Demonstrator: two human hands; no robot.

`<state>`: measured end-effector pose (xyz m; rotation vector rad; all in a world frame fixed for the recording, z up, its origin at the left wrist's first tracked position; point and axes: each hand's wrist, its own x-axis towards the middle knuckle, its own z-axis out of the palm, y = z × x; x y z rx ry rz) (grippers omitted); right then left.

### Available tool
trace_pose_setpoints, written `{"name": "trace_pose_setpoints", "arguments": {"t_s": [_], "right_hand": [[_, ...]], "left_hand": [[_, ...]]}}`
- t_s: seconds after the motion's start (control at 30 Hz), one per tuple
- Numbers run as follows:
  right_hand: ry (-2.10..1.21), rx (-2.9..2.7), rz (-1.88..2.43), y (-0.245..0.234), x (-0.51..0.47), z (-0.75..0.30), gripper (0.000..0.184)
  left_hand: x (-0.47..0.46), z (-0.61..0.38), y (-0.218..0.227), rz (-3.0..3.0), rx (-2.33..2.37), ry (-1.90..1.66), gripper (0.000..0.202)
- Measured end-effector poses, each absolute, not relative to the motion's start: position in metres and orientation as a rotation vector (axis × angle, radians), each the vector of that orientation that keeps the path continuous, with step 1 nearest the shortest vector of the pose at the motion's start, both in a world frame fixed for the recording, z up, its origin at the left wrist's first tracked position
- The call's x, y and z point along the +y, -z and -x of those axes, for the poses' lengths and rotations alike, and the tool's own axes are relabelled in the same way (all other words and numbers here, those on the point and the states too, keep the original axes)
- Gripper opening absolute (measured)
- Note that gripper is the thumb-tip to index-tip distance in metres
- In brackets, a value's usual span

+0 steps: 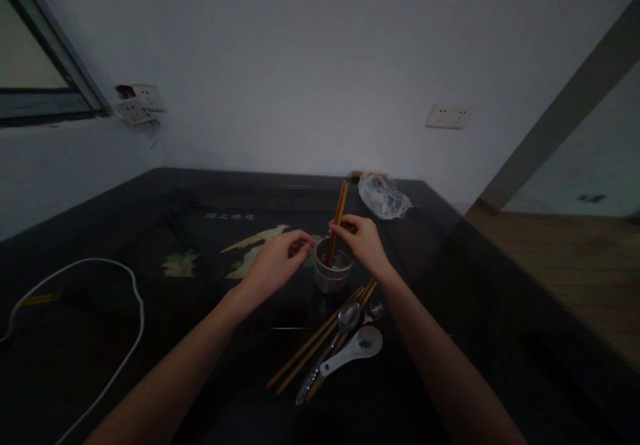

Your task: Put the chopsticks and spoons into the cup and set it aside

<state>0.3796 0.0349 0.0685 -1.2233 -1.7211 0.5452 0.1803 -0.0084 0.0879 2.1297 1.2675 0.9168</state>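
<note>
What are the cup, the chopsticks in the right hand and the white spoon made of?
The cup: likely stainless steel, grey with a dull sheen and small holes in it.
The chopsticks in the right hand: wood or bamboo, judging by their warm brown; finish unclear in dim light.
The white spoon: perhaps glazed ceramic, smooth with a blue motif, though plastic is possible.

The head-worn camera is facing forward and down from above the worktop point(240, 378), viewing its surface at close range and capturing the wall point(300, 65) beyond.
</note>
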Motion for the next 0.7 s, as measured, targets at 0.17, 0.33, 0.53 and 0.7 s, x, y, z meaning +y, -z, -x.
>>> {"name": "trace_pose_setpoints", "arguments": {"t_s": [0.17,0.33,0.53,0.7], "right_hand": [[-0.538,-1.708,1.224,-0.069,0.034,-0.378,0.017],[-0.541,-1.702,1.206,-0.069,0.033,-0.376,0.016],[-0.520,-1.709,1.208,-0.068,0.035,-0.376,0.015],[-0.528,-1.723,1.217,-0.064,0.038,-0.378,0.018]], "left_hand": [[-0.010,-0.178,-0.094,-2.156,1.307,-0.903,0.017],[-0.013,-0.177,-0.096,-2.182,1.299,-0.886,0.018],[-0.012,-0.179,-0.091,-2.229,1.285,-0.847,0.020],[-0.019,-0.178,-0.101,-2.322,1.394,-0.720,0.021]]}}
